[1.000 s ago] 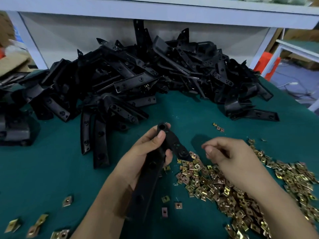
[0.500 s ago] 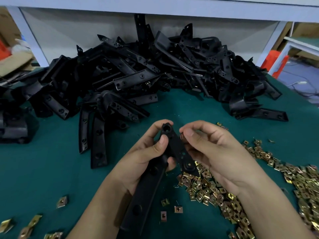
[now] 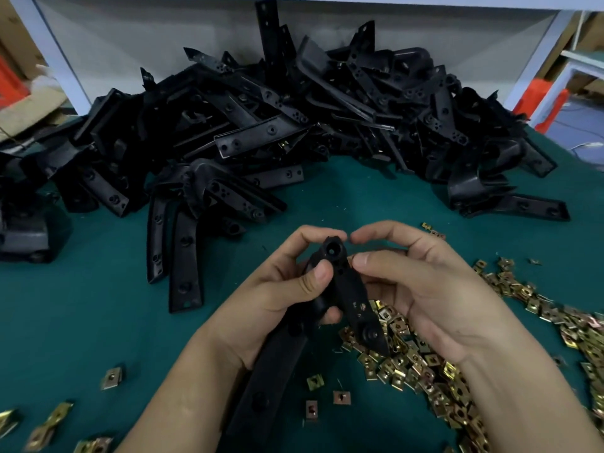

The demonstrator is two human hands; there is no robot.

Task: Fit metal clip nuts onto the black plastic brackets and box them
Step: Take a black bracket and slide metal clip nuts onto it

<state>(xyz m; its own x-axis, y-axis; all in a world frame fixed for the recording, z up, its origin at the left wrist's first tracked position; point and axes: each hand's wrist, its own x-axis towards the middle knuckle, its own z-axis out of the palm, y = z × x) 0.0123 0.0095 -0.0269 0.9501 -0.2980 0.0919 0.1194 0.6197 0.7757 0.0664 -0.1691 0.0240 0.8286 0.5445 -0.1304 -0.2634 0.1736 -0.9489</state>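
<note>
Worktop: green worktop [image 3: 81, 322] with a soft cloth top like felt, under a white metal shelf frame [image 3: 536, 60].
Back heap: a big heap of black brackets [image 3: 277, 125] lies along the far side. They are hard, dull plastic, with long flat arms and round holes, and many are bent at a corner.
Gold heap: a pile of clip nuts [image 3: 425, 364] lies at the front right. They are small, square, shiny gold metal bits, each with a hole in the middle.
Loose nuts: a few loose nuts [image 3: 341, 397] lie apart on the cloth at the front and the left.
Held bracket: the held bracket [image 3: 353, 299] is black, with two arms that meet at a round end with a hole. The round end points up and away. The long arm runs down under the left palm, and the short arm hangs over the gold heap.
Left grip: the left grip [image 3: 284, 299] is a bare hand curled round the held bracket near the bend, with the thumb pressed on the front just below the round end.
Right grip: the right grip [image 3: 421, 289] is a bare hand with curled fingers. Its thumb tip and first fingertip sit close together, right beside the round end. I cannot tell if they pinch a nut.
Place: the held bracket is up in the air between both hands.
</note>
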